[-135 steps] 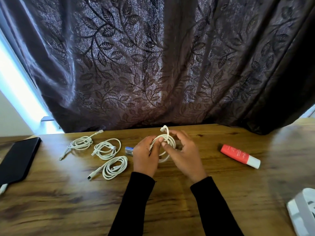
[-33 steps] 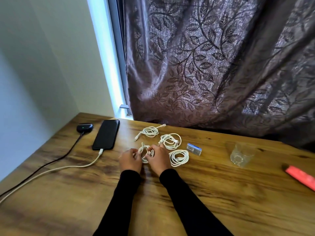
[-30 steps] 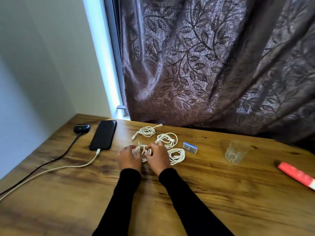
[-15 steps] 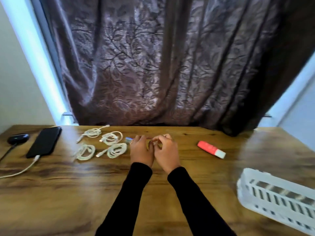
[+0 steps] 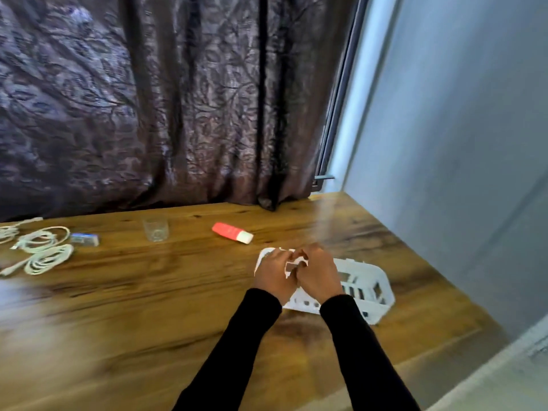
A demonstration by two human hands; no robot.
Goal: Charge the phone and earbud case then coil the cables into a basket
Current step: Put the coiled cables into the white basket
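Holding hands together over basket (image 5: 367, 287), right on table (image 5: 148, 307), reached since 0.5 s ago | left hand (image 5: 274, 272), right hand (image 5: 318, 274) curled; what they hold, can't tell | coiled cables (image 5: 44, 256) far left | tube (image 5: 232, 232) writing unreadable

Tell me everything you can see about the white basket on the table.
The white basket looks like moulded plastic with rounded corners and rectangular slots cut through its walls. It sits upright on the wooden table, near the table's right end by the wall. Both hands, left hand and right hand, are held together in front of its left half and hide that part, so its contents cannot be seen. The picture is blurred.
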